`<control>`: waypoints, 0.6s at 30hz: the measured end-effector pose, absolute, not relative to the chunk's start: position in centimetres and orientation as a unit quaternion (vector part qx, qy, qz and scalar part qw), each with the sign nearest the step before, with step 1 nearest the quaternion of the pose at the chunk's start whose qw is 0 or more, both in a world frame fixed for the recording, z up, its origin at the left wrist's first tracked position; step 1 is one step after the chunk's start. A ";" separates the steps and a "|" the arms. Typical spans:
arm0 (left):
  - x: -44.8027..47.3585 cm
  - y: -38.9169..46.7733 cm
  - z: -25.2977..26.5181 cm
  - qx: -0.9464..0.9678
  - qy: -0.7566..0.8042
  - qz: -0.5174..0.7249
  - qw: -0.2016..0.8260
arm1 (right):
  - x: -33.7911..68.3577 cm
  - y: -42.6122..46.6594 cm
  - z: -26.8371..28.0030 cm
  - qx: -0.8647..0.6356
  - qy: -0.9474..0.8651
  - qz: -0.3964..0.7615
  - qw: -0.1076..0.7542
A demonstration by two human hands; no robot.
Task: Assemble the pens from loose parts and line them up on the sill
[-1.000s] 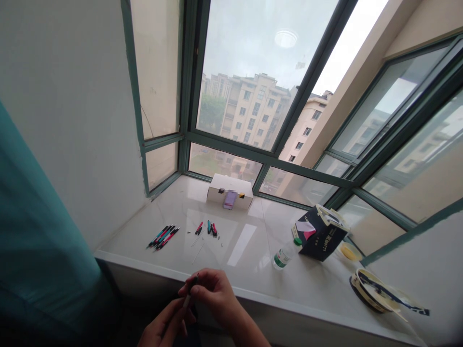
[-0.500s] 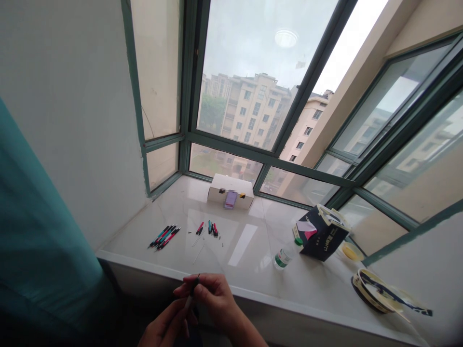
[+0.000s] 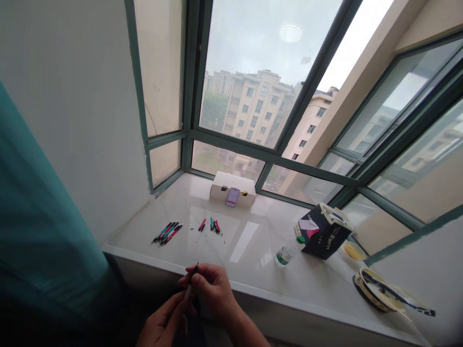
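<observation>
At the front edge of the sill, both hands meet around one slim pen (image 3: pixel 188 291) with a dark tip section and a pale, whitish barrel. My left hand (image 3: pixel 163 319) pinches the pale lower end. The fingers of my right hand (image 3: pixel 214 288) close on the dark upper end, whose point shows above them. Beyond my hands, thin refill-like sticks (image 3: pixel 201 249) lie on the sill. Short black, red and teal pen parts (image 3: pixel 214 225) lie farther back, with small bits around them. To the left is a bunch of several whole pens (image 3: pixel 167 233).
A white box (image 3: pixel 233 185) with a purple item before it stands by the window. Right of centre are a green-capped plastic bottle (image 3: pixel 284 255), a dark carton (image 3: pixel 325 233) and a round tape-like roll (image 3: pixel 376 291). A teal curtain (image 3: pixel 39 217) hangs left.
Both hands have risen slightly with the pen, keeping the same grip on it. The view has shifted a little. Nothing on the sill has visibly moved.
</observation>
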State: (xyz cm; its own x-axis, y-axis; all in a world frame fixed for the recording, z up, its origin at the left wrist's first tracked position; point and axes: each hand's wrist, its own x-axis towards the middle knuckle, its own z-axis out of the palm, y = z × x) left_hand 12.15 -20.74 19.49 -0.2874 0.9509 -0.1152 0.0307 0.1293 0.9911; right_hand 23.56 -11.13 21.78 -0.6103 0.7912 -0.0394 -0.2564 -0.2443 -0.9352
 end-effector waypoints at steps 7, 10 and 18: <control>12.6 -21.1 19.8 0.391 0.563 0.516 0.514 | 23.2 -11.3 22.1 -0.261 -0.499 0.751 0.344; 12.4 -21.4 19.7 0.404 0.571 0.510 0.501 | 23.2 -11.4 21.7 -0.251 -0.490 0.762 0.341; 12.1 -21.3 19.3 0.425 0.593 0.494 0.473 | 23.4 -11.3 21.3 -0.259 -0.499 0.754 0.340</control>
